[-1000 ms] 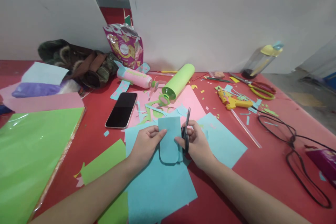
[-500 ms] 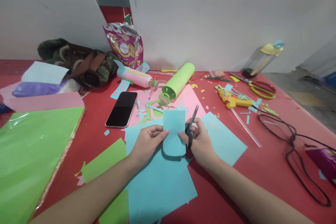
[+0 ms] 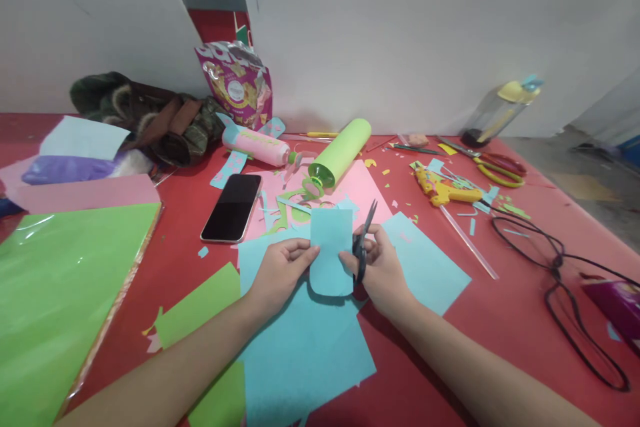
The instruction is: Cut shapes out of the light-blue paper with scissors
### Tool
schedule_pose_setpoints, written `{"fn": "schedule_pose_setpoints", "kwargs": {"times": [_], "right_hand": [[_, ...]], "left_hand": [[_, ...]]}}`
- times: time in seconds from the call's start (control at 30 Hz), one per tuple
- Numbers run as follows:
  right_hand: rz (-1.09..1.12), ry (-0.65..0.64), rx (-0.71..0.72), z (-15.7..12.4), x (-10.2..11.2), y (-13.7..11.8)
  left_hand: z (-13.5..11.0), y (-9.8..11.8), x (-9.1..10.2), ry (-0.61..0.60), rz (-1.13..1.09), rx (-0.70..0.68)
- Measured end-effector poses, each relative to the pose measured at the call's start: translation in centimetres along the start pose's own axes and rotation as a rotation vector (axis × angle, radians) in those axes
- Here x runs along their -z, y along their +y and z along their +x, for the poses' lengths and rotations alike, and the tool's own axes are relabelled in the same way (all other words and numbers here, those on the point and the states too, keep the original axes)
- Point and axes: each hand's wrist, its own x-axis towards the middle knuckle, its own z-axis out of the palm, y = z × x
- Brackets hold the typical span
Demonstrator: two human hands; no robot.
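A small light-blue piece of paper (image 3: 331, 253), with rounded lower corners, is held upright between my hands. My left hand (image 3: 283, 273) pinches its left edge between thumb and fingers. With its thumb on the right edge of the same piece, my right hand (image 3: 381, 270) also grips a pair of black-handled scissors (image 3: 364, 243), blades pointing up and away. Below lie larger light-blue sheets (image 3: 305, 360). Just beyond the held piece are green and blue paper scraps (image 3: 283, 217) on a pink sheet (image 3: 367, 187).
A phone (image 3: 233, 207) lies left of centre. Behind it are a pink paper-wrapped bottle (image 3: 257, 148) and a green one (image 3: 345, 150). On the right are a yellow glue gun (image 3: 445, 190) with a black cord (image 3: 557, 263), and red-and-yellow-handled scissors (image 3: 500, 170). Green sheets (image 3: 75, 300) lie left.
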Motion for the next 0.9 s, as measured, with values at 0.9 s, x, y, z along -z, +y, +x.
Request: {"fn": "schedule_pose_setpoints", "kwargs": {"times": [0.9], "right_hand": [[0.001, -0.013, 0.012, -0.14, 0.00, 0.18]], "left_hand": [[0.14, -0.17, 0.08, -0.010, 0.034, -0.011]]}}
